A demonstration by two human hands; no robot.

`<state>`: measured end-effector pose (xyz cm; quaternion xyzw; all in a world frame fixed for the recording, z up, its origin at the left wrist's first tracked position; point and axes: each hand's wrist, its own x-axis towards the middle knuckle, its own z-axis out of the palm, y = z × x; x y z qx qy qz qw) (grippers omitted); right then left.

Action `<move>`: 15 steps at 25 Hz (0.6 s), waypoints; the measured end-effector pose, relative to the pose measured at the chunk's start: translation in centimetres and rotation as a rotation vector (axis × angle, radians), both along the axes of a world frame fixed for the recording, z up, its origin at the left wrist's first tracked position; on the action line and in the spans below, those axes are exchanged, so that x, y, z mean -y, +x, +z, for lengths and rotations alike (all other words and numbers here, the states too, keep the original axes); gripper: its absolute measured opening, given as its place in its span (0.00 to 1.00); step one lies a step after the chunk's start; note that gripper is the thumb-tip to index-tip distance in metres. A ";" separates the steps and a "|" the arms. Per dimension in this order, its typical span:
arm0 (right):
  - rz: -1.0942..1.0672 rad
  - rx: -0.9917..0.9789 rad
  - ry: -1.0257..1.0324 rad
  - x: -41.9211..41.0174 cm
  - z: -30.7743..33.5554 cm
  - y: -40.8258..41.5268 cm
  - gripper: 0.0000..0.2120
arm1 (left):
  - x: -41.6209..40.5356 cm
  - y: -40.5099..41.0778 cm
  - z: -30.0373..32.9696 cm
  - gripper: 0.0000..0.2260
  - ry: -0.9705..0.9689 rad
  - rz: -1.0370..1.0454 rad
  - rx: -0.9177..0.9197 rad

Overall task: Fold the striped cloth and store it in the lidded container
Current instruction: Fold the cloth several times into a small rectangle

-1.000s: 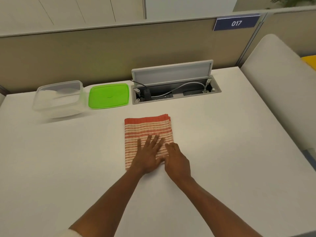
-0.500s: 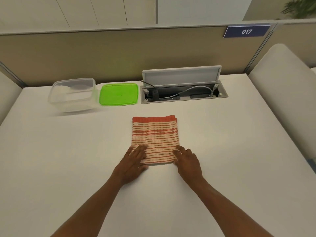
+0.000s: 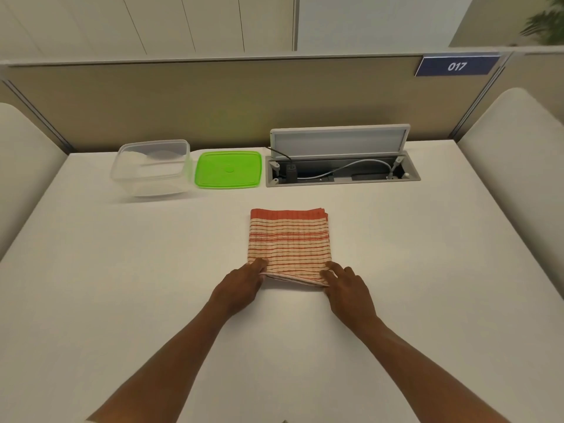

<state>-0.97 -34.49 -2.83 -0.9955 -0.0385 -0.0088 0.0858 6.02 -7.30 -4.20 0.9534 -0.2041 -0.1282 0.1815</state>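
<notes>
Cloth, striped red and cream, lies folded at the centre of the desk; the left hand and right hand pinch its two near corners, fingers closed on the raised edge. To fold well, lift both corners evenly and carry them to the far edge, squared. Clear container and green lid wait apart at upper left

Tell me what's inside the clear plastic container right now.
The clear container looks empty: through its walls only the white table shows. The striped cloth is on the table, outside it, and the green lid lies beside it.
</notes>
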 end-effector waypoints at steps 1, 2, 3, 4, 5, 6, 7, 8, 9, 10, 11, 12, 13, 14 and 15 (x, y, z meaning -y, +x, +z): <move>-0.006 0.004 -0.003 0.0 0.0 0.0 0.17 | 0.2 0.3 0.2 0.14 -0.019 0.016 -0.013; -0.011 0.010 -0.009 -0.1 0.0 0.0 0.17 | 0.3 0.6 0.5 0.11 -0.037 0.026 -0.024; -0.014 0.015 -0.017 -0.2 0.0 0.1 0.16 | 0.4 0.8 0.7 0.09 -0.053 0.036 -0.035; -0.017 0.019 -0.024 -0.2 0.0 0.1 0.15 | 0.5 1.0 1.0 0.06 -0.066 0.048 -0.048; -0.023 0.021 -0.027 -0.2 -0.1 0.2 0.15 | 0.5 1.3 1.3 0.05 -0.074 0.058 -0.063; -0.030 0.023 -0.024 -0.2 -0.1 0.3 0.14 | 0.4 1.5 1.5 0.04 -0.077 0.065 -0.073; -0.040 0.028 -0.015 -0.2 -0.1 0.4 0.14 | 0.3 1.7 1.6 0.04 -0.075 0.065 -0.071; -0.053 0.033 0.001 -0.2 -0.1 0.6 0.13 | 0.2 1.9 1.7 0.03 -0.069 0.062 -0.059; -0.067 0.040 0.025 -0.1 0.0 0.8 0.12 | 0.0 2.0 1.8 0.03 -0.058 0.055 -0.041; -0.082 0.046 0.057 -0.1 0.1 1.1 0.11 | -0.3 1.9 1.9 0.04 -0.047 0.041 -0.026; -0.099 0.050 0.098 -0.2 0.3 1.4 0.09 | -0.7 1.8 1.9 0.07 -0.045 0.019 -0.021; -0.119 0.050 0.140 -0.3 0.6 1.7 0.08 | -1.1 1.6 1.8 0.13 -0.046 -0.006 -0.022; -0.140 0.049 0.176 -0.4 0.8 2.1 0.07 | -1.4 1.4 1.6 0.18 -0.045 -0.025 -0.022; -0.159 0.048 0.208 -0.4 1.1 2.5 0.06 | -1.6 1.1 1.4 0.21 -0.044 -0.033 -0.011; -0.177 0.046 0.243 -0.5 1.4 2.9 0.06 | -1.7 1.1 1.3 0.20 -0.054 -0.028 0.016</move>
